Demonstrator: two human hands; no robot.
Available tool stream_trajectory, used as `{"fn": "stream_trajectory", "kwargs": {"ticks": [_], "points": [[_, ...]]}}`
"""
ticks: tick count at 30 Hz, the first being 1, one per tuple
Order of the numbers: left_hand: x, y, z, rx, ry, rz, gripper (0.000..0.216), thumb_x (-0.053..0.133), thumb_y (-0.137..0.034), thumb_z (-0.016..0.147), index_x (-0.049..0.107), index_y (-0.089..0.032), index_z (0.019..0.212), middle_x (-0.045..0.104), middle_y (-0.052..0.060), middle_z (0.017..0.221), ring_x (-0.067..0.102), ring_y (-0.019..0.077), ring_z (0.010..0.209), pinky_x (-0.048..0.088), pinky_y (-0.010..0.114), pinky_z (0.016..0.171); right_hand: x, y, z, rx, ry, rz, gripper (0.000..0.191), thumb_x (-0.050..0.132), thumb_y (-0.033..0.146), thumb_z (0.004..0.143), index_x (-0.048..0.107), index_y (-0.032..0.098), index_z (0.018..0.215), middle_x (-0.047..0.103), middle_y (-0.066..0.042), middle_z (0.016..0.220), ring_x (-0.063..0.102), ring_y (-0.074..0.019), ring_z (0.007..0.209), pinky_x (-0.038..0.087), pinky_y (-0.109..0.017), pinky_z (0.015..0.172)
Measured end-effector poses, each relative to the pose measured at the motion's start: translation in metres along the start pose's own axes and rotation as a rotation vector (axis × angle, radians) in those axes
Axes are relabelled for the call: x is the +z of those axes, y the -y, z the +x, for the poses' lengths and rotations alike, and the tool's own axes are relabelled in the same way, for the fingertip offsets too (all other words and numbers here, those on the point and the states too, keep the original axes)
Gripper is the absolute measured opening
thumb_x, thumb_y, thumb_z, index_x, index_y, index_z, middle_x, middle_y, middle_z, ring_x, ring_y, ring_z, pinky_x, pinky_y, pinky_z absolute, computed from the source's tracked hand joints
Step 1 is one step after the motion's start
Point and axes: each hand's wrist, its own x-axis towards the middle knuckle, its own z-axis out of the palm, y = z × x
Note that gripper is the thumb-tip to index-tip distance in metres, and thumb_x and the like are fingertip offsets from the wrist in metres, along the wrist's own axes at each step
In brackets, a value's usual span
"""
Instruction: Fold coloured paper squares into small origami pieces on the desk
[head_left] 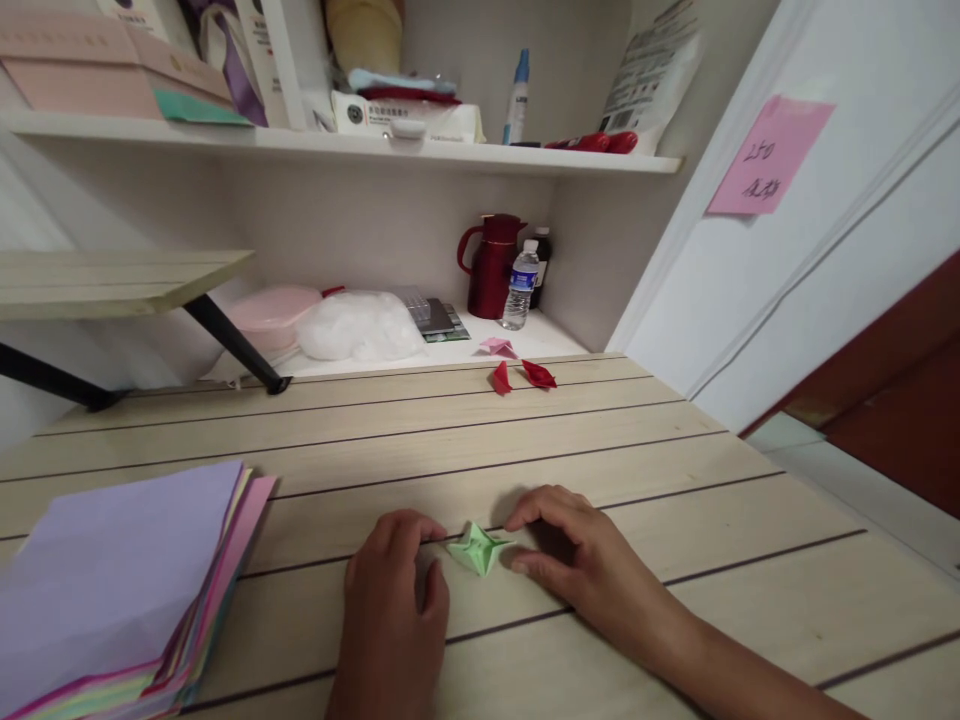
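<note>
A small light-green origami piece (480, 550) with pointed corners and an opening in its middle lies on the wooden tabletop (360, 425) between my hands. On its left side, my left hand (397, 590) rests with thumb and index finger apart, the index fingertip close to the paper's left point. My right hand (574, 545) is curved at the other side; its thumb and index finger are parted around the right point. Whether either hand lightly touches the paper is hard to see. The remaining fingers of both hands are mostly hidden.
A stack of coloured paper (135, 570) lies at the left. Two red folded papers (538, 374) and a pink one (497, 346) sit at the back. Behind them stand a water bottle (520, 288) and a red jug (493, 265). A small raised shelf (120, 280) overhangs the left.
</note>
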Motion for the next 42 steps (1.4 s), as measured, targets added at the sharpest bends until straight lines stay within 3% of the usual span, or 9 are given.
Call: {"fn": "stream_trajectory", "kwargs": {"ticks": [5,8,11,21,26,32,42], "points": [[0.005,0.007,-0.002,0.074,0.01,0.047,0.031,0.056,-0.012,0.069,0.062,-0.031,0.093,0.065,0.001,0.102,0.063,0.0248,0.099,0.046,0.044,0.086,0.001,-0.002,0.001,-0.026,-0.017,0.016,0.017,0.076,0.021,0.081,0.065,0.028,0.092,0.069,-0.001,0.096,0.063,-0.0235,0.094,0.042,-0.04,0.088],[0.007,0.003,-0.005,0.1,-0.027,0.061,0.031,0.057,-0.012,0.068,0.062,-0.031,0.092,0.065,0.001,0.104,0.063,0.0253,0.101,0.045,0.044,0.086,0.002,-0.004,0.001,-0.054,-0.014,0.047,0.008,0.072,0.025,0.085,0.065,0.027,0.084,0.069,-0.002,0.093,0.063,-0.0238,0.094,0.042,-0.04,0.087],[0.007,-0.005,-0.009,0.071,-0.058,0.091,0.026,0.056,-0.01,0.067,0.062,-0.03,0.083,0.065,0.002,0.104,0.062,0.0258,0.101,0.043,0.044,0.089,0.003,-0.006,0.001,-0.076,-0.009,0.053,0.012,0.068,0.029,0.089,0.066,0.026,0.078,0.069,-0.004,0.093,0.064,-0.025,0.094,0.044,-0.041,0.085],[0.004,-0.015,-0.01,0.069,0.029,0.19,0.028,0.057,-0.007,0.058,0.06,-0.03,0.074,0.069,0.001,0.103,0.063,0.0258,0.102,0.041,0.044,0.094,0.004,-0.013,-0.004,-0.082,0.018,-0.016,0.01,0.072,0.03,0.086,0.068,0.029,0.077,0.069,-0.005,0.096,0.063,-0.0279,0.099,0.043,-0.046,0.09],[0.007,-0.012,-0.01,0.082,-0.006,0.147,0.025,0.057,-0.011,0.062,0.061,-0.031,0.078,0.069,0.001,0.102,0.064,0.0257,0.1,0.039,0.044,0.094,0.004,-0.011,-0.002,-0.064,0.03,-0.009,0.012,0.074,0.022,0.082,0.065,0.029,0.081,0.069,-0.002,0.096,0.063,-0.0259,0.099,0.041,-0.044,0.092],[0.008,-0.012,-0.009,0.056,-0.011,0.114,0.031,0.057,-0.013,0.066,0.066,-0.033,0.087,0.068,0.001,0.103,0.063,0.0256,0.101,0.038,0.044,0.094,0.003,-0.005,0.002,-0.04,0.044,-0.051,0.028,0.081,0.016,0.074,0.065,0.029,0.094,0.07,0.0,0.099,0.062,-0.0246,0.102,0.038,-0.042,0.093],[-0.002,-0.006,0.006,0.008,0.106,0.084,0.02,0.06,-0.025,0.076,0.071,-0.032,0.091,0.07,0.002,0.103,0.064,0.0265,0.101,0.041,0.047,0.092,0.006,0.006,0.007,-0.026,-0.017,-0.049,0.022,0.082,0.012,0.074,0.069,0.026,0.083,0.072,0.003,0.087,0.064,-0.0204,0.09,0.037,-0.038,0.091]]}}
